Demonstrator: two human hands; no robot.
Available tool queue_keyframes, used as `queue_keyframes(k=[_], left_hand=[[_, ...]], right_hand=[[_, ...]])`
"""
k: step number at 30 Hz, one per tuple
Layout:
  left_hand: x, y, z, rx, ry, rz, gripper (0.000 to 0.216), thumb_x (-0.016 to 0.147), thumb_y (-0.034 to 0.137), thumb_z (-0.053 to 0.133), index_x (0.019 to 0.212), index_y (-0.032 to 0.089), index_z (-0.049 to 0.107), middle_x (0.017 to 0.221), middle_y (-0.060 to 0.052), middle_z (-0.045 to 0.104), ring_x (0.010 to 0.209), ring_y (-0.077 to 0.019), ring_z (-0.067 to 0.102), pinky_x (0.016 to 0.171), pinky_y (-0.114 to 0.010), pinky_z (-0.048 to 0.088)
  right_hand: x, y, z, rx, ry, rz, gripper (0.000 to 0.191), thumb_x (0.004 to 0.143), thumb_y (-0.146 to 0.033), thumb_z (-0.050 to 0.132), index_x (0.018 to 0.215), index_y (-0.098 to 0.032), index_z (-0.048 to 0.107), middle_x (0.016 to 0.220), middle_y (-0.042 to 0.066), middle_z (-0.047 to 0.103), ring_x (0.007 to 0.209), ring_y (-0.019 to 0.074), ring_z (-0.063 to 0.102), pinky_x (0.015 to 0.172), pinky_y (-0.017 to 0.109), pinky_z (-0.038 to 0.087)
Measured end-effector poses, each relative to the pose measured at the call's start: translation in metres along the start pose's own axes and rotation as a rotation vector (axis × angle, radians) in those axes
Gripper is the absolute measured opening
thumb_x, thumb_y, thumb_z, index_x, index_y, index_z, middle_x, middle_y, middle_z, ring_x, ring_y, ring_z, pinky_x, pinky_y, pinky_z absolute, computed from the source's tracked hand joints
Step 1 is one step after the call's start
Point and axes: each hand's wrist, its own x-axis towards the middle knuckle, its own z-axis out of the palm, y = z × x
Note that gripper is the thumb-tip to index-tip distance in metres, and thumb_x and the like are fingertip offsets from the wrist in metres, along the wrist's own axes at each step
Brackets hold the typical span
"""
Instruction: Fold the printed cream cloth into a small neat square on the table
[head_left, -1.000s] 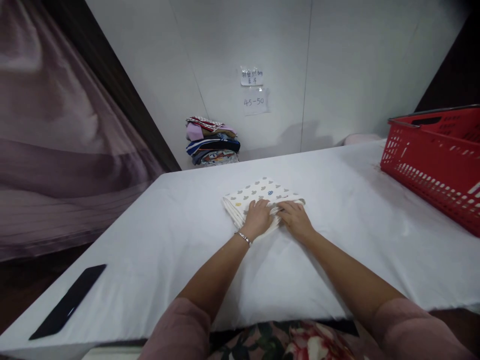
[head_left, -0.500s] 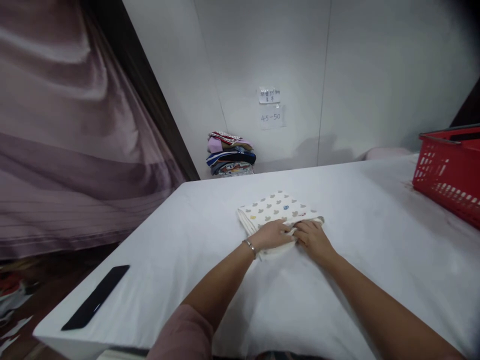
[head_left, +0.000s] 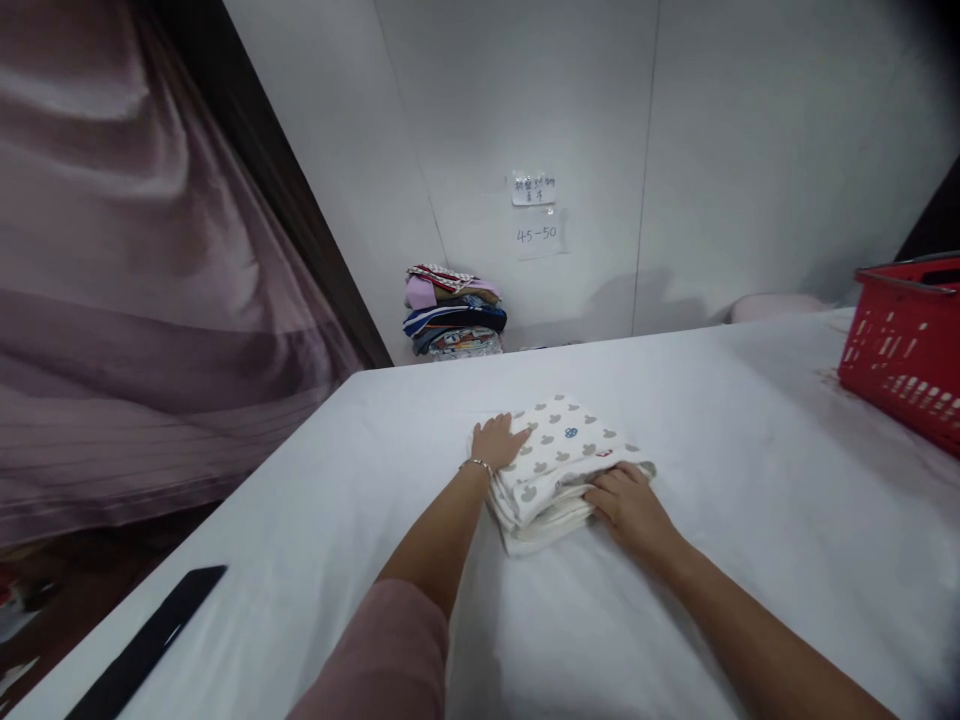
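The step seems to be straightening the folded cloth [head_left: 553, 452], left hand [head_left: 495, 441] spread, right hand [head_left: 631, 510] unclear in grip, next calling for levelled near edges.

My white-covered table [head_left: 300, 500] bears 1 folded patterned cloth [head_left: 559, 460] at frame centre, 1 flat black object [head_left: 154, 640] lower left and 1 red basket [head_left: 911, 350] far right.
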Motion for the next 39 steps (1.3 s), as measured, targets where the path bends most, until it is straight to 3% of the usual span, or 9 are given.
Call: queue_keyframes(k=[7, 11, 13, 15, 18, 24, 32, 36, 39], left_hand=[[-0.01, 0.009, -0.005, 0.013, 0.065, 0.016, 0.065, 0.09, 0.057, 0.029, 0.143, 0.018, 0.03, 0.151, -0.013, 0.026, 0.139, -0.0289, 0.023, 0.11, -0.054, 0.014], [-0.023, 0.028, -0.006, -0.022, 0.116, 0.205, 0.063, 0.091, 0.057, 0.029, 0.143, 0.021, 0.029, 0.153, -0.01, 0.023, 0.141, -0.0246, 0.018, 0.112, -0.051, 0.011], [-0.027, 0.035, -0.003, -0.021, 0.086, 0.321, 0.062, 0.091, 0.059, 0.029, 0.142, 0.025, 0.032, 0.153, -0.007, 0.024, 0.141, -0.0222, 0.018, 0.114, -0.049, 0.009], [-0.029, 0.039, 0.002, -0.017, 0.025, 0.363, 0.06, 0.09, 0.06, 0.03, 0.141, 0.028, 0.034, 0.153, -0.004, 0.026, 0.141, -0.021, 0.019, 0.114, -0.049, 0.008], [-0.026, 0.038, 0.007, -0.032, -0.028, 0.355, 0.061, 0.09, 0.06, 0.03, 0.142, 0.028, 0.033, 0.153, -0.003, 0.023, 0.141, -0.021, 0.017, 0.114, -0.048, 0.008], [-0.022, 0.037, 0.0, -0.074, -0.11, 0.358, 0.064, 0.089, 0.061, 0.029, 0.143, 0.027, 0.031, 0.154, -0.004, 0.019, 0.142, -0.0215, 0.013, 0.114, -0.047, 0.005], [-0.068, 0.044, -0.031, -0.304, -0.14, 0.315, 0.063, 0.089, 0.062, 0.027, 0.138, 0.025, 0.041, 0.149, -0.002, 0.033, 0.136, -0.0193, 0.031, 0.111, -0.032, 0.025], [-0.093, 0.046, -0.032, -0.333, -0.171, 0.416, 0.057, 0.089, 0.061, 0.031, 0.131, 0.027, 0.05, 0.14, 0.0, 0.048, 0.126, -0.0191, 0.045, 0.104, -0.029, 0.035], [-0.099, 0.044, -0.026, -0.276, -0.186, 0.434, 0.055, 0.085, 0.057, 0.043, 0.129, 0.025, 0.051, 0.138, -0.002, 0.05, 0.124, -0.0217, 0.046, 0.104, -0.031, 0.035]], right_hand=[[0.0, -0.003, 0.0, 0.038, -0.03, 0.081, 0.023, 0.076, -0.007, 0.05, 0.084, -0.024, 0.062, 0.084, 0.004, 0.063, 0.086, 0.0226, 0.054, 0.079, 0.037, 0.04], [0.001, -0.004, 0.0, 0.032, -0.061, 0.147, 0.033, 0.071, -0.004, 0.049, 0.096, -0.021, 0.06, 0.089, 0.006, 0.063, 0.088, 0.0233, 0.054, 0.079, 0.037, 0.039], [0.001, -0.005, 0.0, 0.021, -0.08, 0.122, 0.041, 0.071, -0.004, 0.048, 0.108, -0.019, 0.058, 0.097, 0.008, 0.062, 0.094, 0.0237, 0.052, 0.083, 0.037, 0.037], [0.001, -0.005, -0.001, 0.011, -0.114, 0.086, 0.037, 0.073, -0.005, 0.047, 0.106, -0.018, 0.06, 0.097, 0.008, 0.062, 0.094, 0.0229, 0.05, 0.082, 0.036, 0.036], [0.001, -0.005, -0.002, -0.001, -0.169, 0.047, 0.026, 0.075, -0.005, 0.048, 0.092, -0.018, 0.063, 0.089, 0.006, 0.061, 0.087, 0.0211, 0.049, 0.077, 0.034, 0.034], [-0.002, -0.002, 0.0, 0.007, -0.155, 0.028, 0.029, 0.076, -0.005, 0.05, 0.098, -0.018, 0.063, 0.091, 0.006, 0.06, 0.089, 0.0205, 0.048, 0.079, 0.032, 0.032], [0.0, -0.016, 0.0, -0.074, -0.11, -0.005, 0.032, 0.082, -0.009, 0.049, 0.111, -0.019, 0.061, 0.109, 0.01, 0.06, 0.1, 0.0244, 0.045, 0.084, 0.036, 0.032], [0.004, -0.027, 0.007, -0.099, -0.089, -0.054, 0.029, 0.086, -0.012, 0.047, 0.112, -0.017, 0.061, 0.108, 0.012, 0.06, 0.099, 0.025, 0.046, 0.084, 0.037, 0.033], [0.003, -0.028, 0.012, -0.097, -0.098, -0.052, 0.024, 0.087, -0.012, 0.047, 0.105, -0.016, 0.063, 0.101, 0.011, 0.061, 0.094, 0.0248, 0.047, 0.08, 0.036, 0.034]])
